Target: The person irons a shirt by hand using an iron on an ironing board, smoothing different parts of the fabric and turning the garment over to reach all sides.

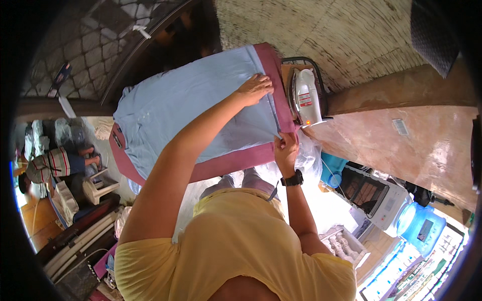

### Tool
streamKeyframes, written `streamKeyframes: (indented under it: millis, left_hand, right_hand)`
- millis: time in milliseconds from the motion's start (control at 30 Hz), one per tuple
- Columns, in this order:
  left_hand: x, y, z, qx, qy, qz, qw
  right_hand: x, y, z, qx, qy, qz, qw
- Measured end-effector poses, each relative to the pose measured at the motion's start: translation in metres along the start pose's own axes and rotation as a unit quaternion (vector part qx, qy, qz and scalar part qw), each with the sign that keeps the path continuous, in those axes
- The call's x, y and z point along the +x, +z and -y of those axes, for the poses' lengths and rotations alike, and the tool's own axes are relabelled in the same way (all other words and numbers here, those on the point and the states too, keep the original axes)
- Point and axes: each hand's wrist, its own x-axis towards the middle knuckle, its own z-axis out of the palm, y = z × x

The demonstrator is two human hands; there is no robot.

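A light blue shirt (196, 95) lies spread over a maroon-covered ironing board (231, 158), its collar end to the left and its hem near the right end. My left hand (255, 90) rests on the far part of the hem, fingers bent and closed on the cloth; the fingertips are partly hidden. At the near corner of the hem, my right hand (286, 149) pinches the fabric. Between the two hands the edge runs fairly straight. Just right of the board, a white iron (307, 98) with a glowing orange light sits on the metal rest.
A wall (321, 35) rises beyond the board. To the right are a white appliance (386, 205) and blue water jugs (422, 228). A person in a striped top (55, 165) is at the far left near a small stool (99, 189). Clear plastic (309, 160) hangs by my right hand.
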Motion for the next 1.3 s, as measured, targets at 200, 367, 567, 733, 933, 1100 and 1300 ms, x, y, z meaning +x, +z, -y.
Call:
streamKeyframes:
  millis: [200,367,567,733,933,1100,1300]
  left_hand:
    - [0.045,-0.035,0.065,0.009,0.016,0.207,0.978]
    - [0.054,-0.060,0.078,-0.017,0.067,0.077,0.995]
    - [0.033,-0.034,0.064,-0.077,0.079,0.162,0.981]
    - [0.041,-0.030,0.068,-0.035,0.076,0.183,0.980]
    - [0.047,-0.047,0.099,0.060,0.045,0.258,0.963]
    - [0.070,-0.080,0.112,0.084,-0.115,0.370,0.918]
    - [0.091,-0.066,0.162,0.014,-0.115,0.299,0.947]
  right_hand:
    - [0.000,-0.013,-0.006,0.037,0.046,-0.023,0.998]
    - [0.003,-0.007,-0.012,0.054,0.079,-0.019,0.995]
    - [0.006,-0.015,-0.008,0.082,0.133,0.021,0.987]
    - [0.008,-0.009,-0.017,0.111,0.203,0.061,0.971]
    - [0.007,-0.004,-0.019,0.075,0.199,0.053,0.976]
    - [0.017,-0.010,-0.013,0.037,0.199,0.033,0.979]
    - [0.008,0.006,-0.027,0.034,0.174,-0.036,0.984]
